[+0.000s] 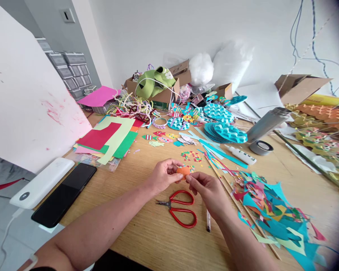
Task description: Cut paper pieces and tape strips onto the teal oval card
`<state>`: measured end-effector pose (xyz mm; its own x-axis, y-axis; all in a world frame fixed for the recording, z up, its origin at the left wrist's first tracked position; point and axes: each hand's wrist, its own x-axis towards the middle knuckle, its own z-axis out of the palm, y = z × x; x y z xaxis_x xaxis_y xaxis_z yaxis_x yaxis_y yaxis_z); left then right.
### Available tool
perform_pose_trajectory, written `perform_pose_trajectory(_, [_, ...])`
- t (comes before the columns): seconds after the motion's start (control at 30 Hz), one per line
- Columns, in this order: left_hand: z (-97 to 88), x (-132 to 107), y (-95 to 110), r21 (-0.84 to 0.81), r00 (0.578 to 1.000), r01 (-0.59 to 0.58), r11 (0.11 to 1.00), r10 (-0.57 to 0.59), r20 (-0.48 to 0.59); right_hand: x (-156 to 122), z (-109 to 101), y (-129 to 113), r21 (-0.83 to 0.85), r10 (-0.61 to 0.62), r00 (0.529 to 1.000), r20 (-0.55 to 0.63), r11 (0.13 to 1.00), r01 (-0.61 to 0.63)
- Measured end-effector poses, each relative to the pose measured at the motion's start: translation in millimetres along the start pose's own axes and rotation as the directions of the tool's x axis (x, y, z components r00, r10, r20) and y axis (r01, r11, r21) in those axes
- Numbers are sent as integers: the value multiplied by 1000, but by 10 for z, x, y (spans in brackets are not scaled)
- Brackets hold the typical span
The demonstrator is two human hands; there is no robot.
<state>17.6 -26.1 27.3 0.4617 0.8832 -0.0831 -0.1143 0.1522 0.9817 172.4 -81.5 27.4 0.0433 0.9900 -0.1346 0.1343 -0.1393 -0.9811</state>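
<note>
Between my two hands is a small orange paper cutout (pixel 183 172). My left hand (pixel 165 174) pinches its left side, and my right hand (pixel 205 188) grips its lower right edge between thumb and finger. Red-handled scissors (pixel 177 206) lie on the table just below, blades pointing left. A pen (pixel 208 220) lies partly under my right wrist. Tiny coloured paper bits (pixel 192 156) are scattered just beyond my fingers. Farther back lie several paper fish (pixel 165 139), striped and spotted.
Coloured paper sheets (pixel 121 145), a black phone (pixel 64 194) and a white power bank (pixel 42 182) are on the left. Paper scraps (pixel 282 214) and thin wooden sticks (pixel 251 214) spread on the right. Behind stand blue wavy discs (pixel 228 132), a steel flask (pixel 267 124) and a glue bottle (pixel 243 155).
</note>
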Motion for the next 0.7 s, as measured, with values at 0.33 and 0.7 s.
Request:
perform_pose_trajectory(0.33, [12,4,-32,-9,997,53,999,-52,52,4,4,8,-33,-8,1000,-20,999,7])
perform_pose_trajectory(0.7, [-14,26,-32,-69,996,51,996,-56,-75,12,-72,-35,-25,-14,994,-110,1000,11])
